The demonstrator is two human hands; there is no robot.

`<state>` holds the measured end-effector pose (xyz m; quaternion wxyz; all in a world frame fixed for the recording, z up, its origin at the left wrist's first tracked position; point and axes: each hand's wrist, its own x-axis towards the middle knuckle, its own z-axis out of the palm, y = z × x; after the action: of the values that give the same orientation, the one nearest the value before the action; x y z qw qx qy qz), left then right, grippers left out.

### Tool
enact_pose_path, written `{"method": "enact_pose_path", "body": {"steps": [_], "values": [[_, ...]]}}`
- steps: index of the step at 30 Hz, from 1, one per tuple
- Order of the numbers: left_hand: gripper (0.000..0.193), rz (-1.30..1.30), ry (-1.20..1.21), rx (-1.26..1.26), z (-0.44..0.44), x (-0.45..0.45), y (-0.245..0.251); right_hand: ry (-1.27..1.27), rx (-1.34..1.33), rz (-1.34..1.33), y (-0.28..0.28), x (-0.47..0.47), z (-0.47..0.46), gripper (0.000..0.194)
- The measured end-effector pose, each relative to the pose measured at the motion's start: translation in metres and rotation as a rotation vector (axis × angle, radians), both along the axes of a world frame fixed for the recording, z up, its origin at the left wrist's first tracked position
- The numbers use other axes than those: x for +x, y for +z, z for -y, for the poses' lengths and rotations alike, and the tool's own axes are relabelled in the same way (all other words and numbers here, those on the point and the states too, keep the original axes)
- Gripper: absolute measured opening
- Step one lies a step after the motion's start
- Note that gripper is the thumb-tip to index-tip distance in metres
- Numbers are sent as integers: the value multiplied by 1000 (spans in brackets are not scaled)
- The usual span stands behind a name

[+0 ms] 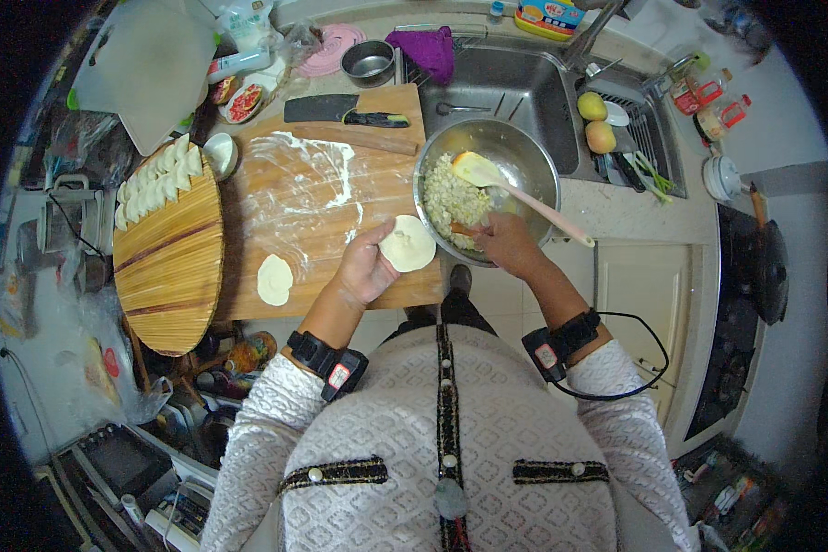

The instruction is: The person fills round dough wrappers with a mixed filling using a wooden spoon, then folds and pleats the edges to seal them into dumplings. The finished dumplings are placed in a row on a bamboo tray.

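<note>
My left hand [369,263] holds a round dough wrapper [408,244] with a little filling on it, above the front right of a floured wooden board [269,221]. My right hand [507,243] is over the near side of a steel bowl [538,152], gripping a small brown wooden utensil [464,229] that dips into the chopped pale filling [448,196]. A spatula [517,190] with a pink handle rests in the bowl. Another dough wrapper [274,279] lies on the board. Rows of folded dumplings [155,179] sit on a round straw tray [172,269] at the left.
A cleaver [321,109] and a rolling pin [355,139] lie along the board's far edge. Behind the bowl is a steel sink [535,83]. A small white bowl [221,154] stands between tray and board. A black cable [652,328] loops from my right wrist strap.
</note>
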<state>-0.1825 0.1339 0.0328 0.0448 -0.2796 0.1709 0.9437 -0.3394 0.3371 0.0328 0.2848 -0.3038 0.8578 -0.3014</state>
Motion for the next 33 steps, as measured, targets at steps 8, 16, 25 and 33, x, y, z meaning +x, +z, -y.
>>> {"method": "enact_pose_path", "body": {"steps": [8, 16, 25, 33], "values": [[36, 53, 62, -66, 5, 1, 7, -147, -71, 423, 10, -11, 0, 17], [38, 65, 118, -163, 23, 2, 29, -245, -324, 855, 9, -19, 1, 26], [40, -47, -19, -120, 10, -26, 49, -220, -317, 735, 45, -26, -19, 22], [49, -160, -137, 18, -11, -69, 59, -122, -300, 92, 74, -7, -21, 18]]}}
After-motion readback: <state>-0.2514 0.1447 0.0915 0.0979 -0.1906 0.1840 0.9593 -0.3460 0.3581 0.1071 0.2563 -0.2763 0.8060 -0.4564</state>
